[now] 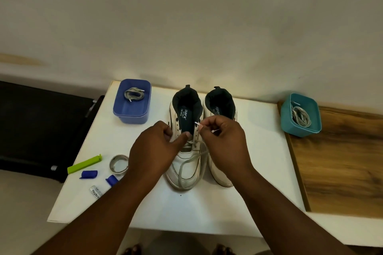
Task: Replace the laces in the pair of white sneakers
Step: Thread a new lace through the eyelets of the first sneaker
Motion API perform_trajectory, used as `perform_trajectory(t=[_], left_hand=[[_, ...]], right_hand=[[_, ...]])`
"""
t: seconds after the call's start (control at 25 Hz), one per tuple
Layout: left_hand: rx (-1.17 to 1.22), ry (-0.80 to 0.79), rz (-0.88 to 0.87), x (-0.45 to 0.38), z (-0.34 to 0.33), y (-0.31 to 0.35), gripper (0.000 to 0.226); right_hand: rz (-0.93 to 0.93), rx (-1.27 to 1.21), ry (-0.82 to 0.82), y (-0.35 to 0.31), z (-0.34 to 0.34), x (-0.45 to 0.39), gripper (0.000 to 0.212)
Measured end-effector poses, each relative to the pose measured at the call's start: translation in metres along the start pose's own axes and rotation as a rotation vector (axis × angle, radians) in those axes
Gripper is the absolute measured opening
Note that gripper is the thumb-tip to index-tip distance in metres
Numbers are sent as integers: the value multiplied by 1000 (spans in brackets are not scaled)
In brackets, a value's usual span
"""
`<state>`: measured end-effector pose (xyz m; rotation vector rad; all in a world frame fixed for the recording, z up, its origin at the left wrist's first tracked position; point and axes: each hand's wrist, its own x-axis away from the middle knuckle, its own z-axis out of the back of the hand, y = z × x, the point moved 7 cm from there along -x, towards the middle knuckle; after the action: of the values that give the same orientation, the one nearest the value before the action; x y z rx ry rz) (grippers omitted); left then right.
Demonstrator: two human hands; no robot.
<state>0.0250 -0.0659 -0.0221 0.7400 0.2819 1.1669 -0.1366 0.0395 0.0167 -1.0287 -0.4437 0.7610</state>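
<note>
Two white sneakers are stood side by side, toes toward the person, near the middle of a white table. The left sneaker is steadied by the left hand, fingers curled round its eyelet flap and thumb laid across the tongue, presumably so the eyelets are held open and still. A lace is partly threaded through the lower eyelets, with a loose loop trailing over the toe. Its tip is pinched by the right hand just beside an upper eyelet, apparently lined up for feeding through. The right sneaker shows no lace where visible. A coiled lace is kept in a blue tub at far left, and more laces in a teal tub at right; which are old cannot be told. A green clip, a metal ring and blue caps lie at the near left.
</note>
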Motion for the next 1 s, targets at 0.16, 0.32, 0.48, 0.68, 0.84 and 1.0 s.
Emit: perform_trajectory(t=[0.16,0.32,0.48,0.68,0.84,1.0], left_hand=[[106,28,-76,-3,4,2,16],[308,-44,-15,-6,2,-4,12],[570,-147,165,-6,-7,-18,9],[668,-183,245,-4,-14,-21,5],[705,-213,264,-3,-16,-20,6],[727,-217,299,-3,-17,-20,5]], right_hand=[[53,100,-77,7,-18,2,10],[141,228,-112,8,-32,5,9],[240,386,-90,-1,-37,9,10],[307,512,-95,-6,-42,13,16],[255,466,-88,-2,-42,11,12],[225,375,-117,5,-45,9,12]])
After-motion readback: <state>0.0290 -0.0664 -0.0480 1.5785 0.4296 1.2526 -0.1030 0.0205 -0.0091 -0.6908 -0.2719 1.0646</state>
